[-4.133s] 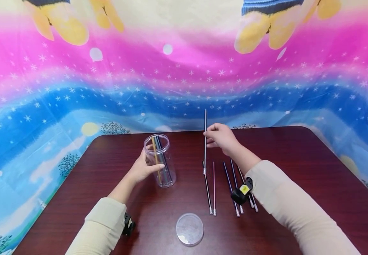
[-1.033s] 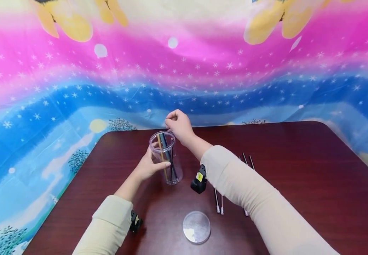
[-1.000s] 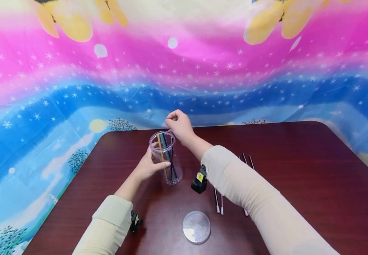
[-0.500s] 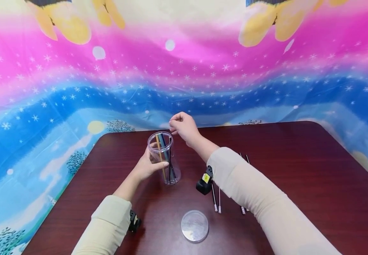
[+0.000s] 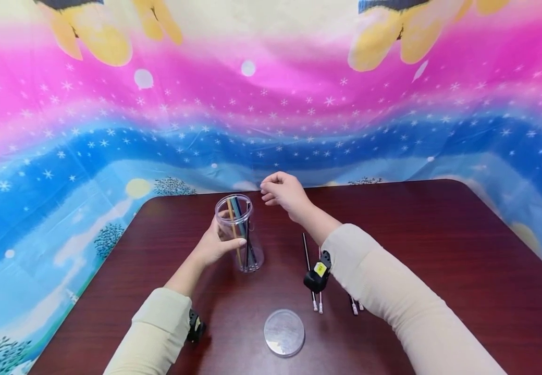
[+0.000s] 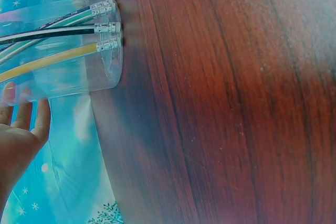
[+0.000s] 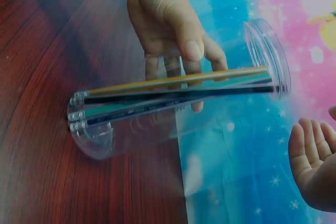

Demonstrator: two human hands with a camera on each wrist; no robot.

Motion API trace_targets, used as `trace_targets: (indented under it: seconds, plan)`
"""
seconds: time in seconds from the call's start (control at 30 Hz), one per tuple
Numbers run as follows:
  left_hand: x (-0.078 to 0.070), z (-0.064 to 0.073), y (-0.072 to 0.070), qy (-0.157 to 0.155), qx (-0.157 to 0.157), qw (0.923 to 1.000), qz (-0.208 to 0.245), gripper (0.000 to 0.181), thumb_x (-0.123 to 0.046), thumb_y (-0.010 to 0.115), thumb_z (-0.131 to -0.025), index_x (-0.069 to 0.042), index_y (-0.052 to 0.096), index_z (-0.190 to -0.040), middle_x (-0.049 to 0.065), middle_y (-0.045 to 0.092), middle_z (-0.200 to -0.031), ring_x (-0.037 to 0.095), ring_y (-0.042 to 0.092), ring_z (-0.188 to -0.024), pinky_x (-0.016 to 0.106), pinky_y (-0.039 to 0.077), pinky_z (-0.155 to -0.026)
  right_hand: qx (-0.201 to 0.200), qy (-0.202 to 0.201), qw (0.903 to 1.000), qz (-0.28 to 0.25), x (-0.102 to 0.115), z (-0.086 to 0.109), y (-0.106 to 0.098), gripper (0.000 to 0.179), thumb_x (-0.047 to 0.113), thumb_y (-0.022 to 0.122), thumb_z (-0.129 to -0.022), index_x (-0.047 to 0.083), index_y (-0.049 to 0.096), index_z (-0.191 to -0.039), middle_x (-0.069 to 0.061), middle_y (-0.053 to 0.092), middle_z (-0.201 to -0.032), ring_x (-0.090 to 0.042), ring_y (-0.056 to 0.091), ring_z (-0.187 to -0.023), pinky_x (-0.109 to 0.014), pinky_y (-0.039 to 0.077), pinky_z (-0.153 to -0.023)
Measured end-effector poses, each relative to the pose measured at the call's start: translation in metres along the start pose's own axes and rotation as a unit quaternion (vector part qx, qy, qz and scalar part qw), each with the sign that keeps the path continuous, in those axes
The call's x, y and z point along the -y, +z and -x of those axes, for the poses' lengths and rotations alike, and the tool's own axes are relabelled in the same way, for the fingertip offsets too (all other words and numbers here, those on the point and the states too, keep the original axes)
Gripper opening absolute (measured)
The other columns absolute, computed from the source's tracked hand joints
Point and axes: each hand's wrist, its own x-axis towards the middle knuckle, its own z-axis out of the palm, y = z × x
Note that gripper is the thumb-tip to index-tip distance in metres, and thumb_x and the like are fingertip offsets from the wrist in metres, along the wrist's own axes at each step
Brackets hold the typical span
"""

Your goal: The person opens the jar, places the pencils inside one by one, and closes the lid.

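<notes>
In the head view my left hand grips a clear plastic jar that stands on the table, fingers behind it and thumb across its front. The jar has no lid on. Several pencils lean inside with their eraser ends at the bottom: a yellow pencil, a green one, a black one and a dark blue one. Right of the jar's mouth, my right hand hovers with loosely bent fingers and nothing between them. The left wrist view also shows the jar's base.
A round clear lid lies near the front of the dark red table. A black pencil and a pink pencil lie under my right wrist. More pencils are partly hidden by the sleeve. A patterned cloth hangs behind.
My right hand held a black pencil upright earlier, then came over the jar. A black pencil now stands in the jar, and the right hand has drawn away rightward. The left hand keeps its grip.
</notes>
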Motion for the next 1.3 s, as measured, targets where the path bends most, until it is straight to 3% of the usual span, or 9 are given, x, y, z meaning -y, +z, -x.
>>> trace_targets:
  seconds: [0.43,0.83,1.3]
  plan:
    - [0.0,0.001,-0.002,0.007,0.003,1.0,0.003,0.075,-0.007,0.069,-0.078,-0.008,0.023,-0.136,0.023,0.057,-0.109,0.029,0.057,-0.1,0.04,0.041,-0.092,0.003,0.031,0.9994,0.011,-0.01,0.014,-0.043,0.025,0.009,0.051,-0.092,-0.007,0.051,-0.111,-0.008,0.057,-0.089,-0.013,0.059,-0.071,-0.031,0.052,-0.075]
    - [0.001,0.0,-0.001,0.007,0.006,1.0,0.001,0.075,-0.007,0.069,-0.078,-0.008,0.022,-0.136,0.024,0.056,-0.114,0.029,0.057,-0.101,0.039,0.041,-0.092,0.014,0.043,0.9975,0.055,-0.035,0.023,-0.089,0.03,0.011,0.048,-0.093,-0.01,0.048,-0.114,-0.007,0.059,-0.089,-0.01,0.059,-0.071,-0.03,0.052,-0.075]
    - [0.002,0.001,-0.001,0.005,0.005,1.0,-0.002,0.075,-0.008,0.069,-0.077,-0.008,0.023,-0.136,0.024,0.054,-0.118,0.03,0.055,-0.105,0.04,0.04,-0.093,0.017,0.09,0.991,0.098,-0.062,0.043,-0.137,0.037,0.015,0.046,-0.094,-0.012,0.044,-0.12,-0.005,0.06,-0.091,-0.007,0.059,-0.073,-0.024,0.051,-0.072]
